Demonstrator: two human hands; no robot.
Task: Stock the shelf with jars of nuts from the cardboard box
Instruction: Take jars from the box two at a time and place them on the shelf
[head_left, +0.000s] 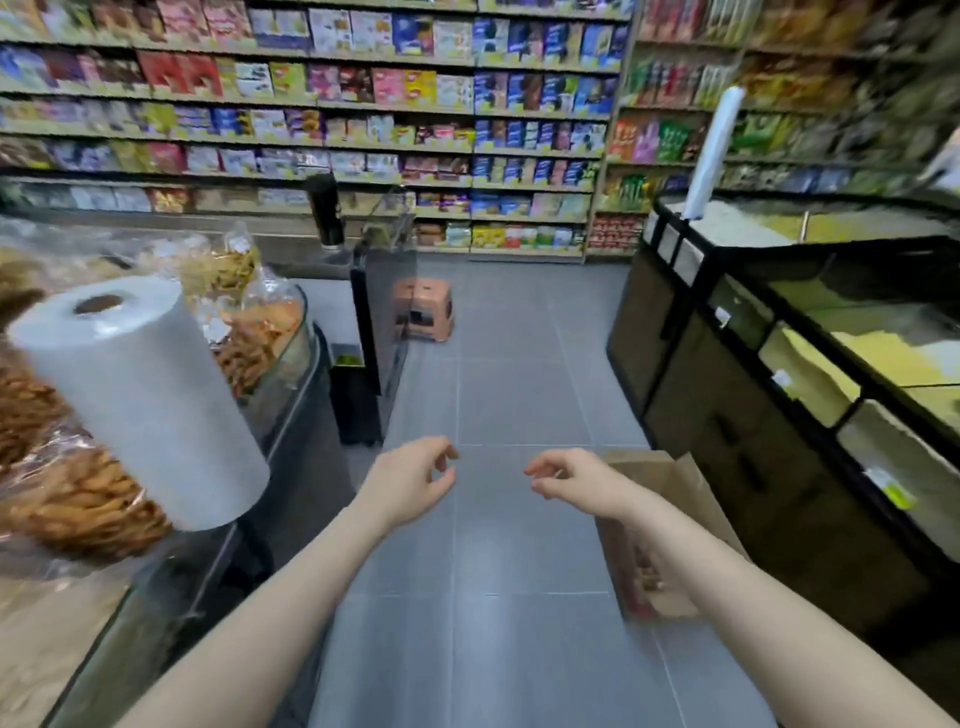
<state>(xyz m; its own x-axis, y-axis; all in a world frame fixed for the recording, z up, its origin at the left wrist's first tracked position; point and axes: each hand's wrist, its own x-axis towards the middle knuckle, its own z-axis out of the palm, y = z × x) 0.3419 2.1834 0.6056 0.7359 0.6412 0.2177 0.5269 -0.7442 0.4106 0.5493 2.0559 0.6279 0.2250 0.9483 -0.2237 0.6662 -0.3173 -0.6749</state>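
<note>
Left hand (410, 480) and right hand (574, 480) hang over the grey tile floor (519, 389), fingers loosely curled, holding nothing. Brown cardboard box (657, 530) stands open on the floor beneath the right forearm, contents blurred. Roll of plastic bags (140, 400) at left; stocked shelves (363, 130) line the back wall.

Above the grey tiled floor (519, 364), the left hand (410, 480) and right hand (576, 480) hang apart with fingers (441, 451) loosely curled and holding nothing, the open cardboard box (654, 530) standing on that floor just under the right forearm, a pink stool (423, 309) farther down the floor.
</note>
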